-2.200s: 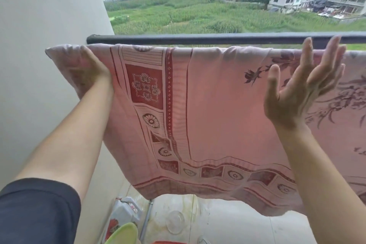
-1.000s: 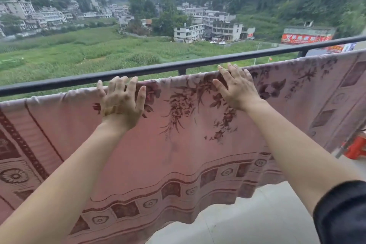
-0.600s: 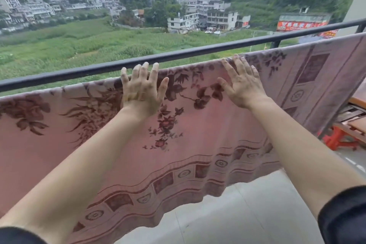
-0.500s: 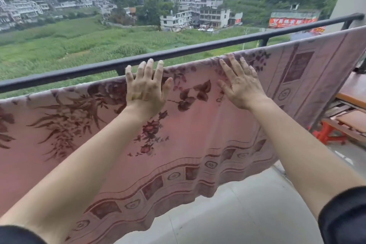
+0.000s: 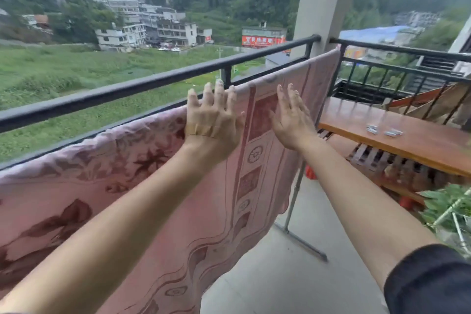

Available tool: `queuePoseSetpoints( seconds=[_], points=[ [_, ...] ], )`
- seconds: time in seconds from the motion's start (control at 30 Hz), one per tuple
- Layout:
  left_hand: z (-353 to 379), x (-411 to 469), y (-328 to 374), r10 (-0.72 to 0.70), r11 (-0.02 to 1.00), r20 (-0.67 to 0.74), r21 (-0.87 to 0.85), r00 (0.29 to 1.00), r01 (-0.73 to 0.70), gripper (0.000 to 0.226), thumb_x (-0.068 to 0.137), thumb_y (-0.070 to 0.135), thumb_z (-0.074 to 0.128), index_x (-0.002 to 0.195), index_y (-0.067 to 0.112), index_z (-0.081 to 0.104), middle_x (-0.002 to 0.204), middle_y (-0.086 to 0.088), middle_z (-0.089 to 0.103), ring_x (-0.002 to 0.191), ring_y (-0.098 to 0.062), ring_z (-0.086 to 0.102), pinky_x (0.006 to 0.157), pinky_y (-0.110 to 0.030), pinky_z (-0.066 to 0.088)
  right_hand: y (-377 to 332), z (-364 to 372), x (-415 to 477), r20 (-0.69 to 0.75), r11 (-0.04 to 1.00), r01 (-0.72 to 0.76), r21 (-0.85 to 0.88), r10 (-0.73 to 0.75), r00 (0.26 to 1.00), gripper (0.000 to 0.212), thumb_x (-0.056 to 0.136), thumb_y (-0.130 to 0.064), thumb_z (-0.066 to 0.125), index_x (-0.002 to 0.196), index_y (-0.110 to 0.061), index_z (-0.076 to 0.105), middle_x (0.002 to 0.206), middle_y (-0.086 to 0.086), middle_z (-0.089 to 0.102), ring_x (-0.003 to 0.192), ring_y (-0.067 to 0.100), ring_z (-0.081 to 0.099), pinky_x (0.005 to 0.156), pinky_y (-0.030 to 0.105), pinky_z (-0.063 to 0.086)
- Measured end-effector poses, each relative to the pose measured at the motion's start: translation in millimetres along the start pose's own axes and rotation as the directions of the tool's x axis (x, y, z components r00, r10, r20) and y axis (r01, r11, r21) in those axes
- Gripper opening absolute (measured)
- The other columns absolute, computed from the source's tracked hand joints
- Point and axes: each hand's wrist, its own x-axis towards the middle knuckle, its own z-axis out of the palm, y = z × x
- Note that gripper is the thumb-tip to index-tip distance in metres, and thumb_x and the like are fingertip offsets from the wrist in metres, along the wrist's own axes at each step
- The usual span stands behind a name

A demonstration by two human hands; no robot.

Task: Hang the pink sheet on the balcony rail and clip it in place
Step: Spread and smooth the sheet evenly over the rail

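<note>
Hanging over its bar, the pink sheet point(image 5: 153, 186) lies under the spread left hand point(image 5: 212, 122) and right hand point(image 5: 290, 120).

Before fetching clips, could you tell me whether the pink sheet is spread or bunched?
Spread: the pink sheet hangs flat under both hands.

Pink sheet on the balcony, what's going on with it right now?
A person is spreading the pink sheet, which hangs over a bar just below the black balcony rail. The left hand lies flat near its top edge, fingers spread; the right hand is open against the patterned border near the sheet's right end. No clips are on the sheet in view. A few small metal clips lie on the wooden table to the right, so clipping is not yet done.
</note>
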Motion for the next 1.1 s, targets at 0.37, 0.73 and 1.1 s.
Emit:
queuePoseSetpoints(
  seconds=[0.37, 0.73, 1.1],
  points=[
    [146, 217, 203, 0.367, 0.921, 0.036, -0.158, 0.93, -0.357, 0.067, 0.097, 0.047, 0.035, 0.156, 0.019, 0.017, 0.162, -0.019, 0.008, 0.15, -0.035, 0.004, 0.114, -0.062, -0.015, 257, -16, 16, -0.043, 0.89, -0.401, -0.216, 0.402, 0.915, 0.073, 0.102, -0.058, 0.026, 0.16, -0.023, -0.001, 0.167, 0.007, -0.009, 0.154, 0.025, -0.003, 0.123, 0.043, 0.005],
    [293, 339, 429, 0.447, 0.88, 0.179, -0.267, 0.876, -0.394, 0.066, 0.097, 0.054, 0.015, 0.152, 0.021, 0.029, 0.16, -0.015, 0.023, 0.147, -0.031, 0.023, 0.116, -0.058, 0.015, 527, 4, 56, -0.029, 0.792, -0.574, -0.209, 0.581, 0.813, 0.073, 0.101, -0.058, 0.026, 0.16, -0.023, -0.001, 0.167, 0.008, -0.008, 0.154, 0.027, -0.001, 0.124, 0.044, 0.007],
    [379, 428, 579, 0.372, 0.876, 0.34, -0.435, 0.864, -0.206, 0.067, 0.097, 0.058, 0.023, 0.154, 0.024, 0.019, 0.164, -0.007, 0.011, 0.15, -0.025, 0.01, 0.119, -0.05, 0.008, 709, 17, 130, 0.126, 0.755, -0.639, -0.148, 0.655, 0.745, 0.074, 0.101, -0.05, 0.035, 0.16, -0.021, -0.001, 0.167, 0.007, -0.009, 0.154, 0.025, 0.001, 0.122, 0.043, 0.012]
  ],
)
